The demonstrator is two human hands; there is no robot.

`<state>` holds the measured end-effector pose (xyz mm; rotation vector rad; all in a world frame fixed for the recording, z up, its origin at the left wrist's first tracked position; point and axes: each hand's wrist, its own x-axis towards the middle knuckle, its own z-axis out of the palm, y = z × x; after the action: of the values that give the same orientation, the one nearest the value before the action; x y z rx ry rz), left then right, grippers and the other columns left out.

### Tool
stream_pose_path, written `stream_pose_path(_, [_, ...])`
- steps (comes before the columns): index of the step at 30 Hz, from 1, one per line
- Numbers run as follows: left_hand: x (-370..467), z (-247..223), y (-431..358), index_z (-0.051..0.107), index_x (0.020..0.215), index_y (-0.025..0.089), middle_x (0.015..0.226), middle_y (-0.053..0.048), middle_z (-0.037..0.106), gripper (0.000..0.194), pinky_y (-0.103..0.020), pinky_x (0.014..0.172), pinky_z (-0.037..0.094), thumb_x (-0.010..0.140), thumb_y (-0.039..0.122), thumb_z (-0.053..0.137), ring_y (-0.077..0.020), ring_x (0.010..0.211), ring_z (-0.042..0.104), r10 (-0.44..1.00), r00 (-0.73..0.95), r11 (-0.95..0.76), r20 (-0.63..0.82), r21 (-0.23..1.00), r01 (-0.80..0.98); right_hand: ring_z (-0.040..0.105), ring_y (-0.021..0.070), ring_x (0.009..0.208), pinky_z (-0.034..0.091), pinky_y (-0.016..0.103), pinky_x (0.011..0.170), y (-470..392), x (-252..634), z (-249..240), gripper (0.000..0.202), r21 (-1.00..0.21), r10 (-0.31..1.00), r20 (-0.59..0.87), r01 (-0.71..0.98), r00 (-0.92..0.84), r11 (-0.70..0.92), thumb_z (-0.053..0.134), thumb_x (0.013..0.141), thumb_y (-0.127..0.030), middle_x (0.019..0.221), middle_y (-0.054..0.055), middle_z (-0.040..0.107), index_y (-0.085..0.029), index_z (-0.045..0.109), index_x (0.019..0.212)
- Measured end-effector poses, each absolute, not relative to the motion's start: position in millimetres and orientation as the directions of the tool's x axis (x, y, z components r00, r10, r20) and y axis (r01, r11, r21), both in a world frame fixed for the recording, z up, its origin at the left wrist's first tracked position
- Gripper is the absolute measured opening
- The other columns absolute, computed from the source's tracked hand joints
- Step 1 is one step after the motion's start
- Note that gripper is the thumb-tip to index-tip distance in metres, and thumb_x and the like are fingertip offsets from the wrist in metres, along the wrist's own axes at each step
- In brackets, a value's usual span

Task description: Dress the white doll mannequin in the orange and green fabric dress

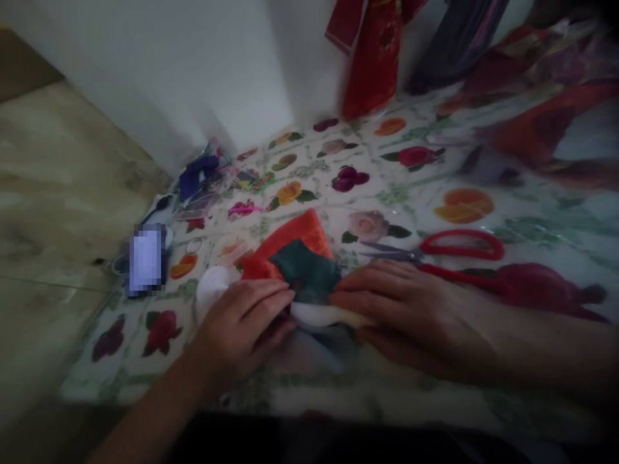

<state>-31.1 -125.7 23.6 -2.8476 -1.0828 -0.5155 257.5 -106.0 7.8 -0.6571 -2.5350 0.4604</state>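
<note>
Near the table's front edge, my left hand (246,322) has its fingers closed on the left side of a small bundle of fabric. My right hand (396,309) pinches the bundle's right side. Between them lie a dark green cloth piece (307,270) and a white rolled part (319,314), with greyish sheer cloth below. An orange satin cloth (307,232) spreads behind the green piece. A white round object (213,290) sits just left of the bundle, partly behind my left hand. Red-handled scissors (420,254) lie with blades apart, beyond my right hand.
A phone (145,261) rests at the table's left edge. Behind it are a blue item (198,177) and small trims. A red garment (374,58) stands against the wall at the back. Red and sheer fabrics (536,135) are heaped at the right. The tablecloth (319,193) has a fruit-and-flower print.
</note>
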Motion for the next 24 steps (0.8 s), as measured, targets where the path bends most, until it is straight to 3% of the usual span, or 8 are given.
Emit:
stream_pose_path(9, [-31.6, 16.5, -134.5, 0.063, 0.114, 0.012, 0.105, -0.008, 0.073, 0.036, -0.039, 0.083, 0.055, 0.080, 0.011, 0.074, -0.0219, 0.097, 0.067, 0.514, 0.746, -0.769, 0.422, -0.159, 0.620, 0.062, 0.0228, 0.113, 0.055, 0.038, 0.091, -106.6, 259.3, 1.8, 0.035, -0.381, 0.498, 0.392, 0.356, -0.773, 0.853, 0.051, 0.095, -0.023, 0.122, 0.011, 0.064, -0.019, 0.057, 0.129])
stream_pose_path(17, [-22.6, 22.9, -146.7, 0.065, 0.111, 0.012, 0.105, -0.012, 0.071, 0.044, -0.044, 0.087, 0.054, 0.079, 0.040, 0.075, -0.0274, 0.100, 0.066, 0.453, 0.765, -0.789, 0.457, -0.195, 0.583, 0.062, 0.0225, 0.111, 0.055, 0.039, 0.092, -105.9, 259.3, 0.9, 0.035, -0.407, 0.501, 0.401, 0.341, -0.767, 0.847, 0.052, 0.095, -0.025, 0.120, 0.011, 0.065, -0.017, 0.058, 0.129])
stream_pose_path(21, [-8.4, 16.1, -158.3, 0.066, 0.106, 0.015, 0.104, -0.008, 0.071, 0.036, -0.046, 0.093, 0.051, 0.080, 0.039, 0.074, -0.0261, 0.101, 0.065, 0.410, 0.819, -0.856, 0.401, -0.142, 0.498, 0.060, 0.0227, 0.115, 0.052, 0.038, 0.096, -106.0, 260.5, -2.7, 0.036, -0.429, 0.512, 0.383, 0.343, -0.769, 0.835, 0.051, 0.095, -0.027, 0.123, 0.010, 0.064, -0.019, 0.057, 0.130])
stream_pose_path(24, [5.5, 11.6, -163.8, 0.066, 0.106, 0.015, 0.104, -0.008, 0.070, 0.026, -0.043, 0.092, 0.049, 0.083, 0.028, 0.071, -0.0245, 0.099, 0.063, 0.431, 0.816, -0.851, 0.386, -0.126, 0.510, 0.059, 0.0229, 0.116, 0.051, 0.036, 0.099, -106.5, 261.1, -3.6, 0.035, -0.445, 0.523, 0.380, 0.345, -0.763, 0.827, 0.050, 0.095, -0.028, 0.124, 0.008, 0.063, -0.021, 0.057, 0.129])
